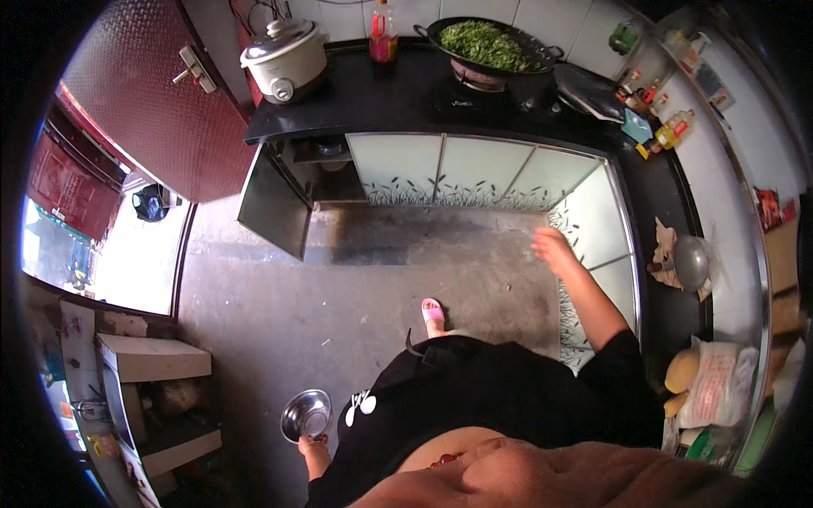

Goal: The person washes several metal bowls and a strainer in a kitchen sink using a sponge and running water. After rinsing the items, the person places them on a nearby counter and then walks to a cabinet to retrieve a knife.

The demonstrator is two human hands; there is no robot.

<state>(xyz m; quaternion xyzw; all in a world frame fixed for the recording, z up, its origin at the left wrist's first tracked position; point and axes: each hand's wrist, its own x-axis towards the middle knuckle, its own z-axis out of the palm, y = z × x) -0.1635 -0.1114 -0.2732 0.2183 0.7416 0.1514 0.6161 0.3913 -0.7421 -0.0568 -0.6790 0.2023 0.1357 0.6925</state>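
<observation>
A shiny stainless steel bowl [307, 414] is gripped at its near rim by my left hand [313, 442], low at my left side over the concrete floor. The bowl looks bare inside. My right hand [552, 251] holds nothing and hangs in front of the frosted cabinet doors [486, 174], fingers somewhat apart. Beyond, a black wok [540, 60] heaped with chopped greens [483, 46] rests on the burner of a gas stove [476, 76].
A cabinet door [279, 203] stands ajar at the left, jutting over the floor [254, 305]. On the black counter [387, 101] are an electric cooker [286, 63] and an oil bottle [382, 38]. A ladle-like metal pan [691, 263] lies to the right. A shelf unit [155, 359] is at left.
</observation>
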